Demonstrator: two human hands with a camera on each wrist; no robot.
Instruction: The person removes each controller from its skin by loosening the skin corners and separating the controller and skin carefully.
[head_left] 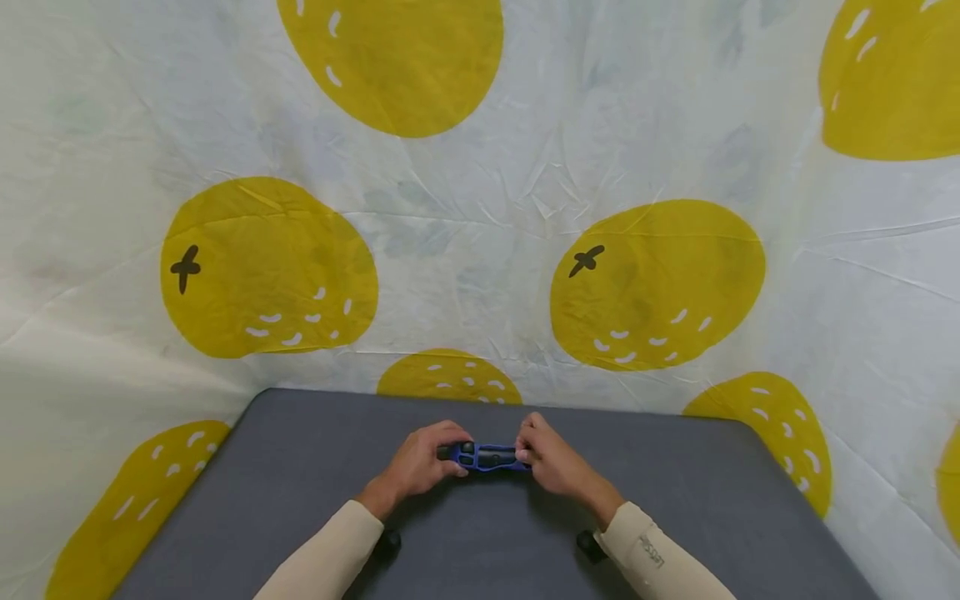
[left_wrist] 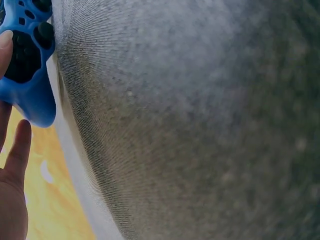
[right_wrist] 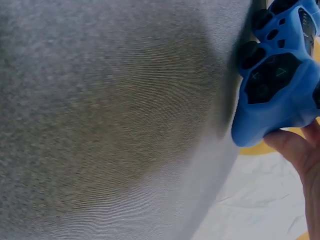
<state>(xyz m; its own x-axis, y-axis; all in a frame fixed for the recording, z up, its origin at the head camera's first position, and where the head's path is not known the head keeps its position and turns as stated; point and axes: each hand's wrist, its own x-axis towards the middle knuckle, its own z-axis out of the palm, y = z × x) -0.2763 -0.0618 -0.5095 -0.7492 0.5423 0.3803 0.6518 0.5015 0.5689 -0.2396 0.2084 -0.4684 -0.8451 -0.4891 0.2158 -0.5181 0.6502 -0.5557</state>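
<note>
Pale cloth [head_left: 465, 275] printed with yellow fruit shapes [head_left: 270, 267] rises behind a dark grey counter [head_left: 322, 437]. Toward its far edge, the blue-covered game controller [head_left: 493, 457] is between two hands that partly hide its ends: the left hand [head_left: 422, 458] has its grip clamped on one, the right hand [head_left: 552, 457] on the other. Beige sleeves [head_left: 330, 550] reach the wrists, a black object [head_left: 387, 546] beside each cuff.

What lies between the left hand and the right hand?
A blue game controller spans that stretch, with the left hand holding one end and the right hand the other; the head view shows it.
</note>
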